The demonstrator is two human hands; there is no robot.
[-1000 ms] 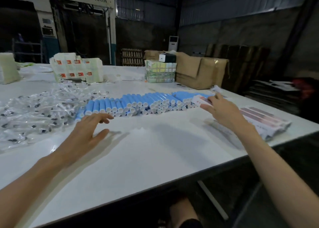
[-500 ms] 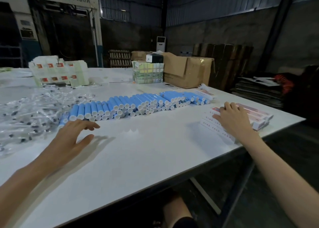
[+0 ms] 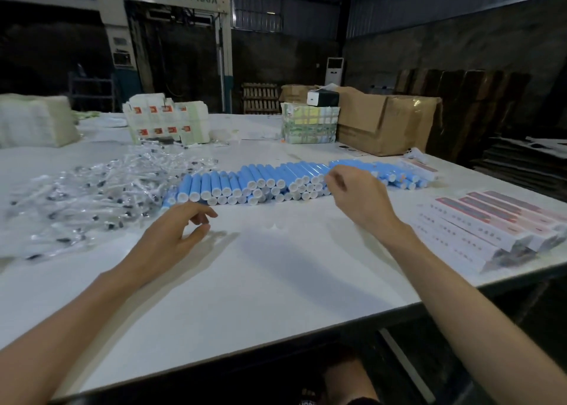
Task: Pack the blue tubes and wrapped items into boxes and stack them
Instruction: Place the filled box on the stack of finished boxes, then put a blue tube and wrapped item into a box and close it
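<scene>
Standing at the near edge of the white bench (image 3: 276, 282), I record the following from left to right. Clear wrapped items (image 3: 92, 196) lie in a loose heap toward the left edge. The left hand (image 3: 171, 236) hovers just above the bench surface beside that heap, fingers loosely curled and apart, gripping nothing, its fingertips near the left end of the tube row. Blue tubes (image 3: 260, 180) lie side by side in a long stacked band across the middle of the bench, white caps facing the near edge. The right hand (image 3: 359, 196) is raised in front of the band's right half, fingers relaxed and slightly bent, thumb and forefinger apart, nothing held. Flat printed boxes (image 3: 491, 223) lie stacked at the right edge. White cartons (image 3: 167, 122) and a brown cardboard box (image 3: 383, 122) stand along the far edge.
</scene>
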